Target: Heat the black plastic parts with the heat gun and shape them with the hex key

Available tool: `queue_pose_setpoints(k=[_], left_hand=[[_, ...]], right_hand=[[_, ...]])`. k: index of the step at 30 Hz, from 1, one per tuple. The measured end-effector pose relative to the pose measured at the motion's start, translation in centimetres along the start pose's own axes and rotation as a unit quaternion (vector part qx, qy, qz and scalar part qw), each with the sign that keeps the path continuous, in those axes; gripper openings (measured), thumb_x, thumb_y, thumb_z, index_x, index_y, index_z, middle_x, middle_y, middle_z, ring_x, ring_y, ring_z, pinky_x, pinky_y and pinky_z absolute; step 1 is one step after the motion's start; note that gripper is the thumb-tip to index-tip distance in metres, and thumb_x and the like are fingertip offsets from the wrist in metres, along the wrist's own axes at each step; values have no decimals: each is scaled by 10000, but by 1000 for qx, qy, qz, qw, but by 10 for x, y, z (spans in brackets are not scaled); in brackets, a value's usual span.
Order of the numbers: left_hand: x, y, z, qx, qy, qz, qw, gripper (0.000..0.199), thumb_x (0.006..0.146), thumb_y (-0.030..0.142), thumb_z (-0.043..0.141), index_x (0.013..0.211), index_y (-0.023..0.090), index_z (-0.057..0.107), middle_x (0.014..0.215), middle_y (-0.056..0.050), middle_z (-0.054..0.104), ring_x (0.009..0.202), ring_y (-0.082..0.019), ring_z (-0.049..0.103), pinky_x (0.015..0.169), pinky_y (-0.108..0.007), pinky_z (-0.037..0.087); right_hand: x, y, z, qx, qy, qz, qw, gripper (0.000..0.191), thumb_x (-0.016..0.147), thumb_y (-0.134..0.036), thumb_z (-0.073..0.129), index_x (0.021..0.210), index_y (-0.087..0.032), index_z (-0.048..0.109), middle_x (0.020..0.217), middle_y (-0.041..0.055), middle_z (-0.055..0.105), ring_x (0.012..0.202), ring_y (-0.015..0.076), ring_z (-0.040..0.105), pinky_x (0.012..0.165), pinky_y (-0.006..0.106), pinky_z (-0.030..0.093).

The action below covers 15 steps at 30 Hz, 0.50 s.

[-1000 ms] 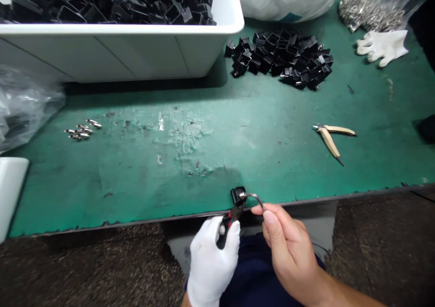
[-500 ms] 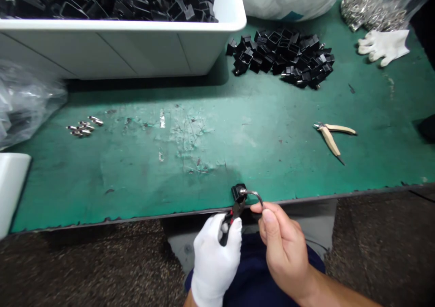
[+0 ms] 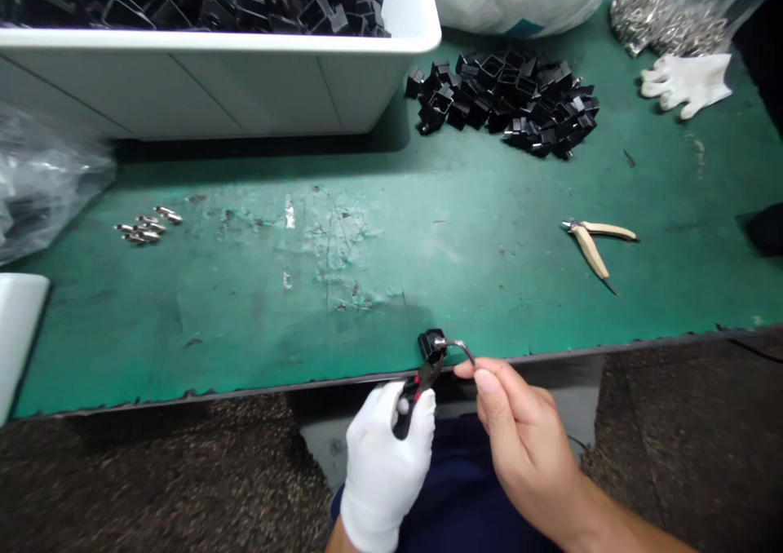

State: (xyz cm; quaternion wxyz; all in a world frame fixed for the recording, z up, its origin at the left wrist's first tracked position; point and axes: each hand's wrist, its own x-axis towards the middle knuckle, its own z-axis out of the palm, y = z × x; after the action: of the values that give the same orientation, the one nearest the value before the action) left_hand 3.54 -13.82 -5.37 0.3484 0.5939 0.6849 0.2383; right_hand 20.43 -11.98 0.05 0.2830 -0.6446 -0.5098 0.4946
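My left hand [image 3: 387,463], in a white glove, is closed around dark pliers [image 3: 430,371] with a bit of red on the handles. The jaws of the pliers meet a small black plastic housing [image 3: 430,345] at the table's front edge. Bare, my right hand [image 3: 523,422] pinches a bent metal hex key [image 3: 460,346] between thumb and fingers. The far end of the key reaches a metal fitting on the side of the housing; how deep it sits is hidden.
Cream-handled nippers [image 3: 590,247] lie to the right. Black housings form a pile [image 3: 507,100] near a white bin [image 3: 245,88] full of similar parts. Several metal connectors [image 3: 147,225] lie left. At the back right are a glove [image 3: 685,84] and a bag of metal parts [image 3: 666,19].
My right hand has shifted slightly right and turned a little, still pinching the hex key. The left hand, pliers and housing stay nearly in place; the whole view has moved slightly.
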Motion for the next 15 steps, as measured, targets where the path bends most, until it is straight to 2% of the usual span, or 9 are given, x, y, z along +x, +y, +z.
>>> queue_pose_setpoints(k=[3,10,12,15], left_hand=[[3,-1,-4,23,-4,24,999,227,952,398,566,918,209,687,839,-45,718,736,-196,676,720,-305,531],[13,-8,-12,82,-23,83,993,268,949,432,555,845,214,672,771,-46,708,698,-208,667,696,-315,510],[14,-11,-14,96,-30,96,990,281,952,439,549,828,215,664,746,-42,699,681,-209,659,686,-317,498],[15,-13,-16,113,-35,109,987,307,959,444,537,787,215,646,714,-37,681,657,-205,647,663,-311,483]], right_hand=[[6,-11,-14,-26,-27,4,999,259,1064,-329,419,1156,-225,638,610,-53,404,507,139,403,521,278,356],[19,-30,-36,-97,-80,-17,992,262,1069,-318,402,911,-238,595,742,-3,633,692,175,622,703,305,467],[22,-34,-40,-118,-88,-24,989,281,1068,-317,399,896,-239,606,735,8,656,721,195,653,716,319,485],[25,-38,-44,-141,-92,-42,985,295,1063,-307,404,900,-242,641,694,8,667,669,198,653,664,317,489]])
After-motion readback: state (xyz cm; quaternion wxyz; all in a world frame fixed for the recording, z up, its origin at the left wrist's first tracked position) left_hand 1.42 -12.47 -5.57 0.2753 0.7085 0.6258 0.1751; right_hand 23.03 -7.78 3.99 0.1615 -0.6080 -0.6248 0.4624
